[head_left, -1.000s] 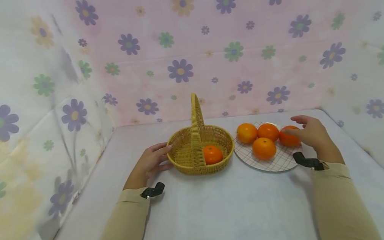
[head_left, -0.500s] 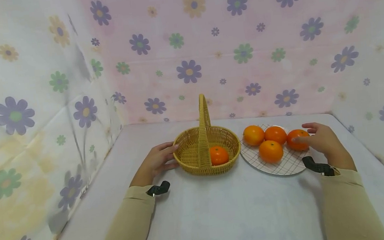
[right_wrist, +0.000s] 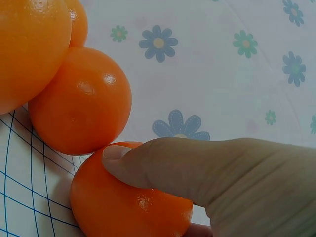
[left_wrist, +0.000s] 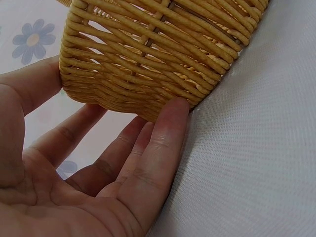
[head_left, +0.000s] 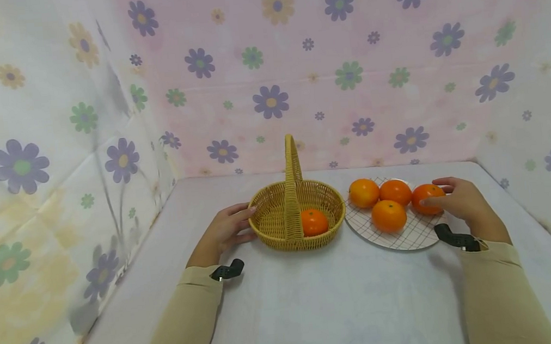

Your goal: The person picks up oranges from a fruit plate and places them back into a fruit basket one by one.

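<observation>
Left hand [head_left: 226, 228] is touching left end of wicker basket [head_left: 321, 241], fingers lying spread against outer wall. One orange [head_left: 315, 222] is sitting inside, right of handle [head_left: 292, 192]. Right hand [head_left: 467, 201] is pinching rightmost orange [head_left: 422, 194] on plate [head_left: 416, 236] with printed grid lines. Three other oranges [head_left: 389, 216] are lying to its left.

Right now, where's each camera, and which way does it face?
Head: on the head, facing forward and down at basket and plate; left hand, right hand and sleeves show.
Left wrist: worn there, facing the basket; that hand shows.
Right wrist: worn there, facing orange fruits; part of that hand shows.
Head and left wrist share the basket.
</observation>
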Tool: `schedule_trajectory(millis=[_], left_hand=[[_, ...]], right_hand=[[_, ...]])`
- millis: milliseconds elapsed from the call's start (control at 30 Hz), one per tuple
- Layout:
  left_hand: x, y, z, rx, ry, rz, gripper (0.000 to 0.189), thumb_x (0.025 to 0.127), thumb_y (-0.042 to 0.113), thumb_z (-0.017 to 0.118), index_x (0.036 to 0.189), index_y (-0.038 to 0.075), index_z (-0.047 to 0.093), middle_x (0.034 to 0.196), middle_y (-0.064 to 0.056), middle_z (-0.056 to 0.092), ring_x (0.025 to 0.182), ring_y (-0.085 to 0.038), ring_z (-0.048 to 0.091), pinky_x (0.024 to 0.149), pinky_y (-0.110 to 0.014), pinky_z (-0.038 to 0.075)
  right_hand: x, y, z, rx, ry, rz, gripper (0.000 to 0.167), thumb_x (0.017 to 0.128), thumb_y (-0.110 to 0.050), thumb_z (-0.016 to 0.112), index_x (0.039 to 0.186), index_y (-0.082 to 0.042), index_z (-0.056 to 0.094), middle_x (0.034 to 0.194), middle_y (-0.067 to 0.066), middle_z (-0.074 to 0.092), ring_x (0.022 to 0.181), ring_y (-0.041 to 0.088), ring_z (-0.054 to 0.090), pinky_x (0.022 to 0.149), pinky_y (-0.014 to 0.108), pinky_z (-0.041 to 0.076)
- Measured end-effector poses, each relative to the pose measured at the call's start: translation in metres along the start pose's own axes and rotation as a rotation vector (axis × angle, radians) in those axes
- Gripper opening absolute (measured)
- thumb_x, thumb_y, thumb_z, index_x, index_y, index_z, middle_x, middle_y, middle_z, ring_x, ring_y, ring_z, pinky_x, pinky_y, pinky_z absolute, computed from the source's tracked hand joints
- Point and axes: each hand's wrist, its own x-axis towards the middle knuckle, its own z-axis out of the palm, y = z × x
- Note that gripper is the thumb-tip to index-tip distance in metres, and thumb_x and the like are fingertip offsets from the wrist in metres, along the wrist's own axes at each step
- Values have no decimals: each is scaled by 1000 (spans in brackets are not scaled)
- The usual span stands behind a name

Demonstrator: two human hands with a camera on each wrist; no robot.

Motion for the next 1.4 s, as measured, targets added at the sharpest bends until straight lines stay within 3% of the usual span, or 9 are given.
schedule_trajectory(millis=[300, 667, 1400], left_hand=[[-2, 0, 0, -6, -9, 3, 59, 97, 35, 74, 149, 14, 53, 145, -14, 61, 121, -27, 68, 99, -50, 59], [-1, 1, 0, -5, -24, 17, 59, 97, 34, 74, 149, 13, 53, 145, -14, 60, 118, -24, 70, 98, -51, 59], [1, -2, -1, -24, -10, 14, 57, 97, 34, 75, 147, 14, 56, 140, -11, 64, 114, -22, 71, 92, -48, 62]], right_hand=[[0, 2, 1, 11, -22, -6, 98, 89, -50, 78, 160, -3, 30, 159, 34, 32, 139, 56, 29, 109, 77, 33], [-4, -1, -2, -11, 60, -24, 94, 91, -46, 77, 158, 2, 31, 155, 37, 33, 133, 55, 35, 110, 74, 38], [-24, -35, -10, 19, 138, -103, 94, 89, -44, 80, 161, -5, 32, 154, 32, 38, 132, 51, 42, 108, 70, 43]])
